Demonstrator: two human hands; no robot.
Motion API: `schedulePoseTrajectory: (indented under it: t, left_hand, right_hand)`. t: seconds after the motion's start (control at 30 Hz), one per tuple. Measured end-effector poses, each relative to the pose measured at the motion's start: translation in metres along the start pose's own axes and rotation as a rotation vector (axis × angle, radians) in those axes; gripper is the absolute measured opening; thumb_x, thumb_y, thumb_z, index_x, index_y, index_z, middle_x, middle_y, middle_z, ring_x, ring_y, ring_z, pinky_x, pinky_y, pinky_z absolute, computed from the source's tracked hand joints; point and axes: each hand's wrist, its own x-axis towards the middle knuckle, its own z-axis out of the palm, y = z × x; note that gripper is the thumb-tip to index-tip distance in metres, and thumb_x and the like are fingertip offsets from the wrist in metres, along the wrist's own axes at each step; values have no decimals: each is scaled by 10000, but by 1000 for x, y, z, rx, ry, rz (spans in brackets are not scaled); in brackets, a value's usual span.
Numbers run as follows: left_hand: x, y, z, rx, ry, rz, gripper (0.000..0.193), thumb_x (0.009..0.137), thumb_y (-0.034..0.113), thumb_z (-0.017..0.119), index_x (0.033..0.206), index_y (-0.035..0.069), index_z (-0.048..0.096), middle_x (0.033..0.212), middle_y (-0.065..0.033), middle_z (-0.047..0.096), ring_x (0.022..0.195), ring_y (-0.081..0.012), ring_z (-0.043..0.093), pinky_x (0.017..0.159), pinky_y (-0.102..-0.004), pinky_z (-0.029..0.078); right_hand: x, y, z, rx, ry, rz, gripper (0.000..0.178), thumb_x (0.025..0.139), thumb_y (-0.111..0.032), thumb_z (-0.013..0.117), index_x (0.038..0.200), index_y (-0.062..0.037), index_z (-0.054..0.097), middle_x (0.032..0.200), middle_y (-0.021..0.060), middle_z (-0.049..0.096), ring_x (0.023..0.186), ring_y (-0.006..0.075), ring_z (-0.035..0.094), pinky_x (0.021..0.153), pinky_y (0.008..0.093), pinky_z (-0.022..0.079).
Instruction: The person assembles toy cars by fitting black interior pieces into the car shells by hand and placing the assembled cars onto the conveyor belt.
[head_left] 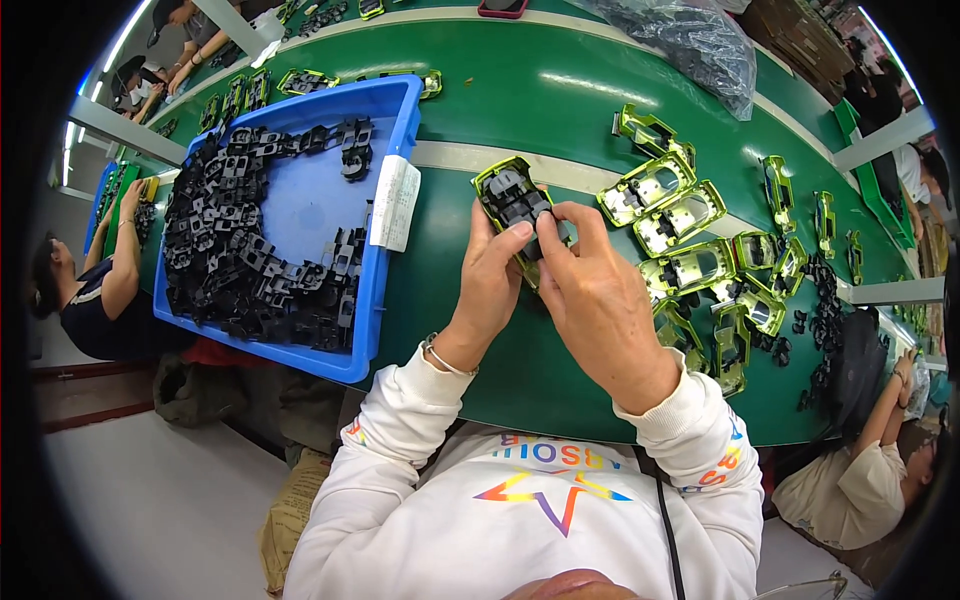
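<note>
Above the green table I hold a small yellow-green toy car body (487, 181) with a black interior piece (512, 193) seated inside it. My left hand (487, 285) grips the body from its left side, thumb on the black piece. The fingers of my right hand (600, 300) are closed at its right side, thumb and index finger pressing on the black piece's near end. To the right lie several loose yellow-green car bodies (690, 265), open side up. A blue tray (398, 130) on the left holds a heap of black interior pieces (225, 215).
A paper label (396, 205) hangs on the tray's right wall. Small black parts (825, 320) are strewn at the right, near a dark bag (855, 370). A clear plastic bag (690, 45) of dark parts lies at the back. Co-workers sit on both sides.
</note>
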Motion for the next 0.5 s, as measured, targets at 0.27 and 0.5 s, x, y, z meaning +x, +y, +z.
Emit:
schedulePoseTrajectory:
  t: [0.27,0.5]
  left_hand:
    - [-1,-5,-1,-27,-42,8,541,933,53,459,1461,37,342,1379,-162,544,1191,-229,591,1046,-381,484]
    - [0,-7,1,86,-32,-20,511,918,12,460,1426,29,400,1357,-149,577,1152,-201,609,1010,-352,496]
  right_hand:
    - [-3,-3,-1,-21,20,-13,377,806,-14,706,1162,55,600,1169,125,556,850,281,669,712,397,548]
    - [-6,5,-10,-284,-77,-67,303,805,-147,763,1079,-58,668,1135,48,603,936,227,642,796,366,455]
